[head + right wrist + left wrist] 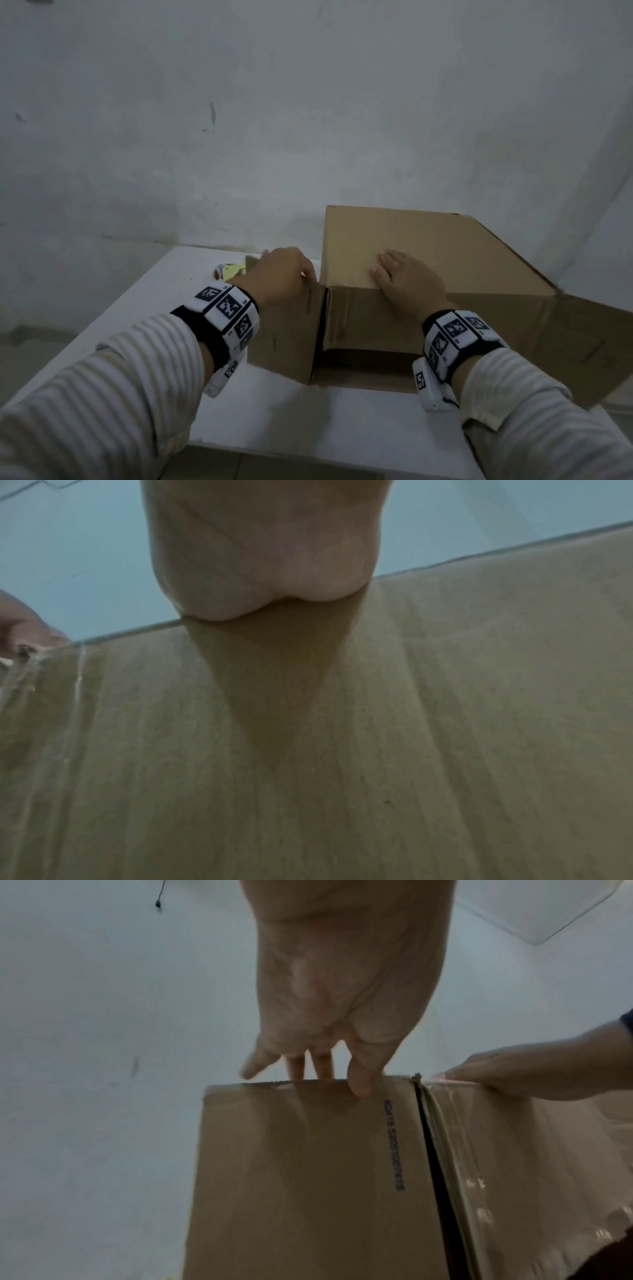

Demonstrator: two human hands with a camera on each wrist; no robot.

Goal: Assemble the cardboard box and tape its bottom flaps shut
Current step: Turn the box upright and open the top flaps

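A brown cardboard box lies on its side on the white table, its opening facing me. Its left flap stands out sideways. My left hand grips that flap's top edge; in the left wrist view the left hand has its thumb on the near face of the flap and its fingers behind it. My right hand lies flat on the box's top panel near the front edge, fingers straight. In the right wrist view only the heel of the right hand shows, on the cardboard.
A tape dispenser lies on the table behind my left hand, partly hidden. The box's right flap spreads wide past the table's right side. Clear tape shines on the panel beside the left flap. A white wall stands close behind.
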